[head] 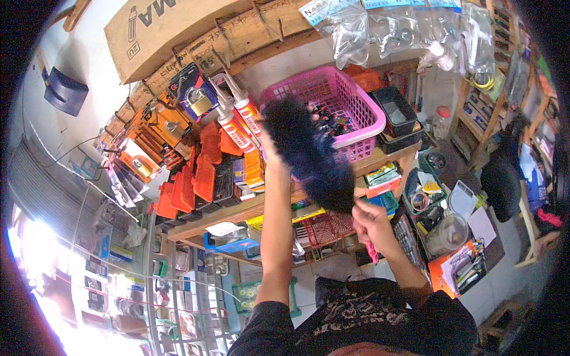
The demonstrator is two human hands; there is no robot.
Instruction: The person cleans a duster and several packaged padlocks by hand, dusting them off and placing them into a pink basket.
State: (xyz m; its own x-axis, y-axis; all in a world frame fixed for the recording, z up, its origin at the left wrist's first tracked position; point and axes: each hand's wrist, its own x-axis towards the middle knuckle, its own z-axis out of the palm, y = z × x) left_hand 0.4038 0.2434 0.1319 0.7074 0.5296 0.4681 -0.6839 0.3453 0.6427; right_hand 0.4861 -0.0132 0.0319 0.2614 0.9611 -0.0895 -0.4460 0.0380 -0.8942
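My right hand (pixel 372 224) grips the pink handle of a dark, fluffy duster (pixel 316 160), whose head is blurred and slants up to the left. The duster covers most of my left hand (pixel 272 149), which reaches up beside the pink plastic basket (pixel 376 120). A few fingertips seem to show past the duster's edge; whether they hold anything is hidden. Loose small dark items (pixel 334 122) lie in the basket. Just left of my left hand, silicone sealant tubes (pixel 238 127) hang nozzle up.
Orange-lidded boxes (pixel 182 191) and a yellow-orange stack of small boxes (pixel 254 169) line the wooden shelf (pixel 213 216). Padlocks (pixel 198 104) hang from hooks. Black trays (pixel 394 113) stand right of the basket. Bagged parts (pixel 352 40) hang above. A clear tub (pixel 447 233) stands lower right.
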